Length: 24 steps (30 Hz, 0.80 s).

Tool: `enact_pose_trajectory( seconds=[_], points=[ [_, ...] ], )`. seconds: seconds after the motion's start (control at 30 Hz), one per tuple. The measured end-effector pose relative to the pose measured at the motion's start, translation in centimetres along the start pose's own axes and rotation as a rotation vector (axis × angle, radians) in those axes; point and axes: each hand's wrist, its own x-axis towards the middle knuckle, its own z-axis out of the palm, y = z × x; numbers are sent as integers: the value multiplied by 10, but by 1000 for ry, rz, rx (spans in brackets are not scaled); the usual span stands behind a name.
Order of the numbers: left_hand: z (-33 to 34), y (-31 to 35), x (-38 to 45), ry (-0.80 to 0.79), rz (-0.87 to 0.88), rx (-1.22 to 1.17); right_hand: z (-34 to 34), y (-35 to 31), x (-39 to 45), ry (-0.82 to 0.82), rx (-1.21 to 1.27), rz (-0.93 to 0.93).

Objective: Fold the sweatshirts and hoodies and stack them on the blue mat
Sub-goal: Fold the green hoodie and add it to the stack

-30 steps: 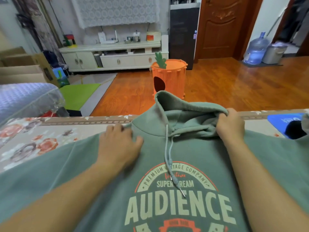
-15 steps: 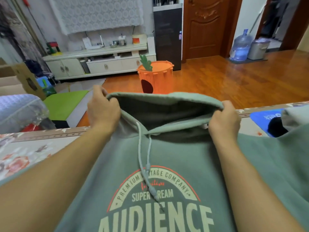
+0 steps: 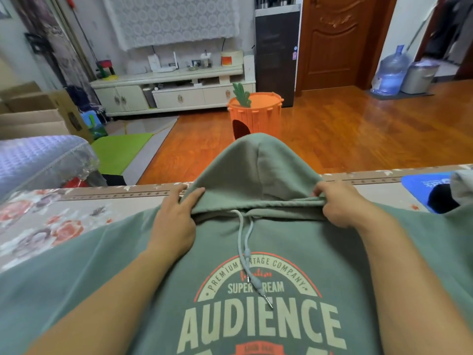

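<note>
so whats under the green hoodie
The green hoodie lies on a floral table cover, which shows to its left. Whatever else lies under the hoodie is hidden.

a sage-green hoodie (image 3: 294,239) is lying front up across the flowered table, its chest print reading "audience" in cream letters under a red-edged arch. its hood (image 3: 256,170) is standing up in a rounded peak over the far edge, and its grey drawstring (image 3: 245,242) is trailing down over the print. at far right the blue mat (image 3: 422,184) is lying on the same table, carrying a dark folded garment (image 3: 441,201).
</note>
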Motion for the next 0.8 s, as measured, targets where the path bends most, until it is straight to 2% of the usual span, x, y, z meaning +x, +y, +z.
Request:
enact_pose_trajectory(
  seconds=[0.03, 0.1, 0.17, 0.23, 0.27, 0.3, 0.33, 0.43, 0.5, 0.53, 0.57, 0.6, 0.7, 0.73, 0.77, 0.8],
  points=[
    [0, -2, 1, 36, -8, -57, -3, 2, 0, -55, -4, 58],
    [-6, -2, 3, 138, -63, -225, -12, 0, -2, -52, 24, 134],
    [-10, -8, 5, 227, -132, -427, -21, -7, -2, 131, 120, 135],
    [-9, -21, 9, 203, -213, -671, -27, -16, -5, 378, 206, 55],
    [-8, -26, 11, 180, -238, -764, -29, -20, -7, 417, 210, -7],
    [-7, -28, 12, 158, -243, -788, -29, -22, -7, 376, 183, -63],
    [-6, -27, 12, 144, -225, -739, -27, -21, -6, 269, 119, -92],
    [-9, -13, 7, 60, -62, -450, -17, -13, -8, -148, -85, -12],
    [-9, -5, 2, -13, 58, -271, -23, -13, -16, -290, -163, 36],
    [-8, -3, 0, -33, 103, -210, -30, -15, -18, -302, -183, 45],
    [-7, -2, -2, -47, 125, -181, -37, -18, -18, -265, -189, 40],
    [-8, -2, -2, -59, 119, -186, -43, -20, -16, -162, -161, 18],
    [-12, -3, 0, -108, 61, -350, -36, -30, -2, 378, 146, -78],
    [-11, -5, 0, -95, 67, -411, -27, -34, 0, 472, 235, -91],
    [-11, -6, 0, -75, 58, -480, -16, -34, 4, 468, 277, -99],
    [-10, -7, 1, -50, 19, -571, -5, -32, 5, 392, 297, -94]
  ],
)
